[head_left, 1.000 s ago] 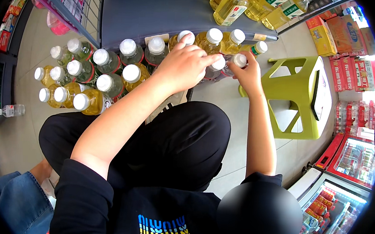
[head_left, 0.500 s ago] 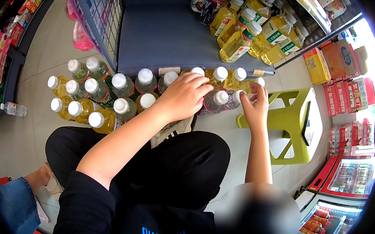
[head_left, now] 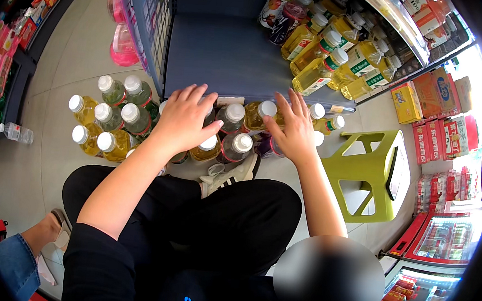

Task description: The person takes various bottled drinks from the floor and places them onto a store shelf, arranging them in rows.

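A cluster of white-capped bottles [head_left: 120, 123] stands upright on the floor [head_left: 72, 63] just in front of a low grey shelf [head_left: 220, 52], most filled with yellow drink, a few darker. The left hand [head_left: 184, 119] lies spread, palm down, on the caps at the middle of the cluster, just in front of the shelf's edge; its fingers are open and it grips nothing. The right hand [head_left: 292, 131] is likewise open with fingers fanned, resting on the bottles at the right end of the cluster, close to the shelf's front edge. Between the two hands stand two bottles [head_left: 233, 128] with their caps uncovered. On the shelf, toward its right end, more yellow bottles [head_left: 330, 55] lie tilted in a heap. A green plastic stool [head_left: 366, 174] stands on the floor to the right of the shelf, near the right hand. A white shoe [head_left: 229, 175] shows just in front of the bottles, on the side away from the shelf.
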`<state>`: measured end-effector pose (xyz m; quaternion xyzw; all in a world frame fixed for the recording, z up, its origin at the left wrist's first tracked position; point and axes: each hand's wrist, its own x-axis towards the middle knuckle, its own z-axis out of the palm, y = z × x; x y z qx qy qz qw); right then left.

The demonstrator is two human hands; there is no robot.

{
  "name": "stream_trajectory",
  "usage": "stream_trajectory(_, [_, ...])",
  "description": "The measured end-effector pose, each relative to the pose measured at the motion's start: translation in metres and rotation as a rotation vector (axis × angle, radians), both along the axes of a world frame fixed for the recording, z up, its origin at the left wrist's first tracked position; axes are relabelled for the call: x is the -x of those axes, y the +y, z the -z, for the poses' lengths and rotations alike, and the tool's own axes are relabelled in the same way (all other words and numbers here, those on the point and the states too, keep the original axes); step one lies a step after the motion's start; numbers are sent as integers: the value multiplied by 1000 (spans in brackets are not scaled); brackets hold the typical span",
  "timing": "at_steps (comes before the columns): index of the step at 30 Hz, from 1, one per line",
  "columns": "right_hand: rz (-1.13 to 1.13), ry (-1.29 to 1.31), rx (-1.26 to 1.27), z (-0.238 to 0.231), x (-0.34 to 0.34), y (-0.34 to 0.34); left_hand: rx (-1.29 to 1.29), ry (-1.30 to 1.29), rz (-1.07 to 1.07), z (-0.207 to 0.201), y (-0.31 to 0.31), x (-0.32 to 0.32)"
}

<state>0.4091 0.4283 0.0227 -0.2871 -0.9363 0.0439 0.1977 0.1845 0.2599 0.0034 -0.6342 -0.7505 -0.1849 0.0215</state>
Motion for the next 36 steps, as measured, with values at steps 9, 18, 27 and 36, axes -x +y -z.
stream_trajectory(9, [-191,-174,-11,6,42,-25,-65,-16,18,10,-3,2])
stream_trajectory(18, [-315,-152,-89,11,48,-33,-74,-15,32,10,-4,2])
stream_trajectory(27, [-308,-211,2,5,49,-33,-91,-9,18,7,-2,0])
stream_trajectory(36, [62,153,-88,-43,111,124,-72,-79,23,7,-3,0])
